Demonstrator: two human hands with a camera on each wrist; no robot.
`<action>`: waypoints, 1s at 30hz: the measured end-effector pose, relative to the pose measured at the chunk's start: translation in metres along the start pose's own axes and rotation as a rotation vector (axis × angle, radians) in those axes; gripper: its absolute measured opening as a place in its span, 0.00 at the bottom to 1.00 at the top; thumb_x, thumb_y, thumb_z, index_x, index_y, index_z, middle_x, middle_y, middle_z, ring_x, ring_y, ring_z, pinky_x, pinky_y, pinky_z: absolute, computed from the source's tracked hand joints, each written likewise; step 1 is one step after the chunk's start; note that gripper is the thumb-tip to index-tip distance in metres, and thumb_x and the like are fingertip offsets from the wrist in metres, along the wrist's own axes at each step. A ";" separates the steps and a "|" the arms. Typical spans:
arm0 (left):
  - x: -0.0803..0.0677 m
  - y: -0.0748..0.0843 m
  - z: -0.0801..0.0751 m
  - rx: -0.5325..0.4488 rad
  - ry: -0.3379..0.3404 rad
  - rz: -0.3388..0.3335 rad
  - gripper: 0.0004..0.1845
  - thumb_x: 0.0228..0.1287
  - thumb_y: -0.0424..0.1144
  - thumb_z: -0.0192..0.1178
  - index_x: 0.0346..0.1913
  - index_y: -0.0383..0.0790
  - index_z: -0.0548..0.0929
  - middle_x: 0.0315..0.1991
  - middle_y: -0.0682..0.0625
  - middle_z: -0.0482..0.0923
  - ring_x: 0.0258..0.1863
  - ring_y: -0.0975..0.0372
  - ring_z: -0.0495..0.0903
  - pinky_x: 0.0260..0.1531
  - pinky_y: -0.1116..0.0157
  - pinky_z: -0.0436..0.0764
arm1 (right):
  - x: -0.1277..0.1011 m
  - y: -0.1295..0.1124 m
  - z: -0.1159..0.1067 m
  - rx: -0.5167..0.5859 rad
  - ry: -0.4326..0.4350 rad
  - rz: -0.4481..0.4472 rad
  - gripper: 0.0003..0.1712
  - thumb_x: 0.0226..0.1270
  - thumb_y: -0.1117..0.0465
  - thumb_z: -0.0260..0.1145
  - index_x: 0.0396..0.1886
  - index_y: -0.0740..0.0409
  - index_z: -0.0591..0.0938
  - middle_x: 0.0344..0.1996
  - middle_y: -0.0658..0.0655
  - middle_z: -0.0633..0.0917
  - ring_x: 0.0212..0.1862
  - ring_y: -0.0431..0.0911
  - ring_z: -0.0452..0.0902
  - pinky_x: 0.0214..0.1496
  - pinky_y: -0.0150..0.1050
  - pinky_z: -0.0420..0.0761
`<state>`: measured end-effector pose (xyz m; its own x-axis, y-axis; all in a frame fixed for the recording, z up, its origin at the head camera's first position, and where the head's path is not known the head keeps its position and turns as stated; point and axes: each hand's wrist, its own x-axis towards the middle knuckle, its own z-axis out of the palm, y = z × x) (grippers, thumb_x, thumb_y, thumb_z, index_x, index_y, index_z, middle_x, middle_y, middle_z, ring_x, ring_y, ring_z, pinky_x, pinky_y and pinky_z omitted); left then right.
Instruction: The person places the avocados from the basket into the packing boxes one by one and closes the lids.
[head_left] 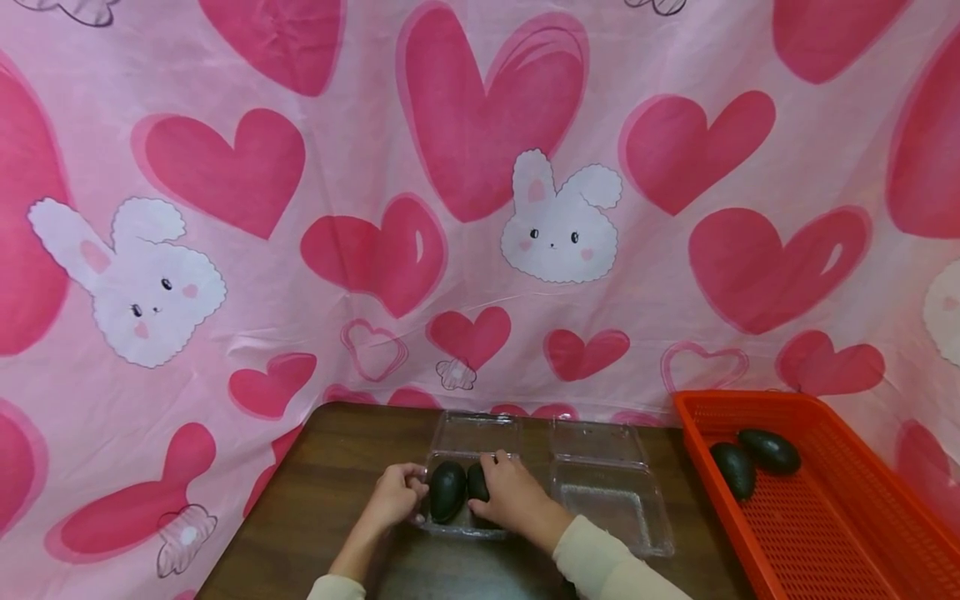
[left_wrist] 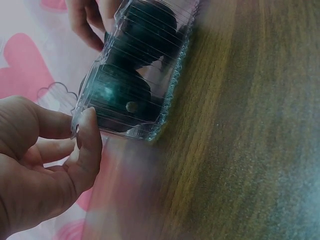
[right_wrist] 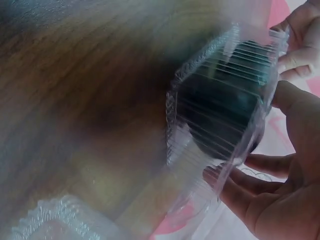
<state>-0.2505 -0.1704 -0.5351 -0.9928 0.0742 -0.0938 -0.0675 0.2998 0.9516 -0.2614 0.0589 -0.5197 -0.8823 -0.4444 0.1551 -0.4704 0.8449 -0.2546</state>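
Left clear box (head_left: 459, 530): on the worktop (head_left: 337, 467), lid (head_left: 477, 433) folded back on its far side.
Left avocado (head_left: 447, 492): inside the box, left half, no fingers over it.
Right avocado (head_left: 477, 483): inside the box, right half, close beside the first; can't tell if they touch.
Left hand (head_left: 399, 495): at the box's left edge, thumb and fingers pinching the rim.
Right hand (head_left: 513, 493): over the box's right half, thumb and fingers straddling the right avocado, narrowed onto it.
Second clear box (head_left: 660, 546): just right of the first box, lid also back.
Orange basket (head_left: 825, 533): well right of the first box; two more avocados (head_left: 733, 470) lie at the basket side nearest it.
Step at box: I'd call it seating the right avocado while the left hand steadies.
Next at box: probably calls for letting go without rolling the fruit, then lifting clear of the rim. Thin plastic could flex if pushed.
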 end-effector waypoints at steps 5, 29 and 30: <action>0.000 0.000 0.000 -0.004 0.000 -0.007 0.15 0.64 0.21 0.61 0.53 0.19 0.78 0.27 0.49 0.71 0.15 0.62 0.71 0.16 0.60 0.86 | 0.000 0.008 -0.008 0.031 0.072 -0.039 0.35 0.58 0.45 0.78 0.55 0.66 0.80 0.44 0.63 0.83 0.43 0.55 0.84 0.48 0.47 0.90; 0.001 0.001 0.000 0.002 0.002 -0.001 0.15 0.63 0.20 0.61 0.53 0.19 0.78 0.27 0.48 0.72 0.16 0.62 0.73 0.17 0.61 0.86 | 0.033 0.067 -0.023 0.365 0.040 0.223 0.37 0.65 0.58 0.72 0.65 0.77 0.70 0.57 0.76 0.76 0.62 0.69 0.75 0.68 0.64 0.76; 0.001 0.000 0.000 0.002 0.001 -0.001 0.15 0.63 0.20 0.61 0.53 0.18 0.78 0.27 0.48 0.73 0.16 0.62 0.73 0.17 0.61 0.86 | 0.035 0.068 -0.024 0.366 0.033 0.232 0.39 0.65 0.59 0.72 0.67 0.77 0.68 0.59 0.77 0.76 0.64 0.70 0.73 0.70 0.64 0.74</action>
<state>-0.2518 -0.1702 -0.5347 -0.9928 0.0735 -0.0942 -0.0679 0.3019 0.9509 -0.3237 0.1080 -0.5091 -0.9671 -0.2407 0.0827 -0.2404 0.7575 -0.6069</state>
